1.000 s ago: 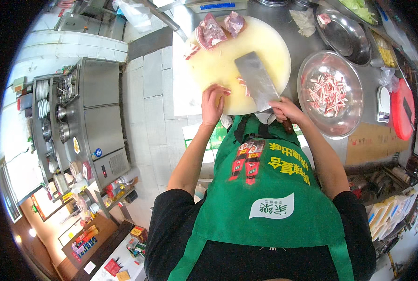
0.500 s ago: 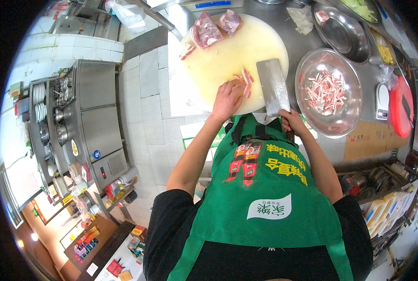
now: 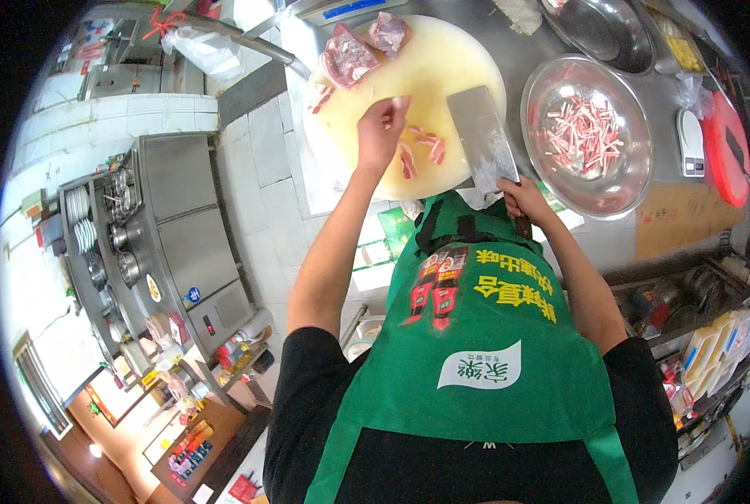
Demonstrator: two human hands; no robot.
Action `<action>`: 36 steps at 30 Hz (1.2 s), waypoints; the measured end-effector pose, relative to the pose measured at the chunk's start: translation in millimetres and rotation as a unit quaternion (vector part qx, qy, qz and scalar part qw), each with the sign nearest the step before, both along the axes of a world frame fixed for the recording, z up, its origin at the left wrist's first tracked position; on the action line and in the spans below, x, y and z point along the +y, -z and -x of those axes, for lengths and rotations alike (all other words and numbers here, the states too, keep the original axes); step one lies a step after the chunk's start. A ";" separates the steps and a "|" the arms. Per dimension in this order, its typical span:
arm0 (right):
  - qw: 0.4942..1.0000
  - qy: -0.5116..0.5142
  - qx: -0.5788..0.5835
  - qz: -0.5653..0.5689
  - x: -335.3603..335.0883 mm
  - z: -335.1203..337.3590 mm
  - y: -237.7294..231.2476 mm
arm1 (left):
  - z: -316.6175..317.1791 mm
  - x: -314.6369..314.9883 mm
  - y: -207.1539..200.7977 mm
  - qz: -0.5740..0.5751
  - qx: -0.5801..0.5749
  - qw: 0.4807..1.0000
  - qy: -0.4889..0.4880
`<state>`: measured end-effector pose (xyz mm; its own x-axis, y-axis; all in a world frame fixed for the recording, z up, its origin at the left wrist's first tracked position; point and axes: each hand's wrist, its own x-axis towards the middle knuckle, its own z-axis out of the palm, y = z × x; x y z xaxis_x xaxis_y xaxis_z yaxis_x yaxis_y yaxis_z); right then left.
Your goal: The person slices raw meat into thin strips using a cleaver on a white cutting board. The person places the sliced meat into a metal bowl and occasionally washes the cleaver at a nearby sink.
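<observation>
My right hand [image 3: 521, 200] grips the handle of a broad cleaver [image 3: 481, 139], whose blade lies over the right side of a round cutting board [image 3: 446, 63]. My left hand [image 3: 381, 130] is above the board, fingers curled and slightly blurred; a pinkish bit shows at its fingertips, but what it is I cannot make out. Several pale-pink meat slices [image 3: 407, 160] lie between that hand and the blade. Toward the board's far left are two larger chunks of raw meat [image 3: 347, 57], with a few thin strips [image 3: 322, 98] beside the nearer one.
Right of the board stands a steel bowl [image 3: 536, 160] with meat strips [image 3: 583, 139] in it. Beyond it is a second steel bowl [image 3: 614, 50]. A small white scale [image 3: 690, 143] and a red board [image 3: 726, 160] are at the far right. A metal cabinet [image 3: 177, 181] stands left.
My left hand has lifted off the slices and moved up and left, its fingers now curled. The slices lie spread apart. My right hand still holds the cleaver.
</observation>
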<state>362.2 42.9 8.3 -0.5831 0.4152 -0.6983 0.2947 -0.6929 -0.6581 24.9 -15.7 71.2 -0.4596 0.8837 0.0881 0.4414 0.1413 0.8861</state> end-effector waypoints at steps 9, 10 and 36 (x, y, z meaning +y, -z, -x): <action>0.992 -0.023 -0.080 -0.093 -3.2 4.7 -13.6 | -20.6 -82.9 38.0 0.071 -0.294 0.946 -0.115; 0.989 -0.027 -0.093 -0.114 -2.2 4.9 -14.5 | -17.3 -82.4 35.8 0.069 -0.274 0.951 -0.121; 0.984 -0.040 -0.085 -0.154 -1.6 8.8 -12.4 | -21.2 -13.7 33.0 0.088 0.144 0.974 0.151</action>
<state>353.4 41.2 20.7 -0.5086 0.5803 -0.6360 0.4636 -0.4378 -0.7703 46.1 -29.5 38.2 -0.1549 0.9879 0.0104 0.7129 0.1045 0.6934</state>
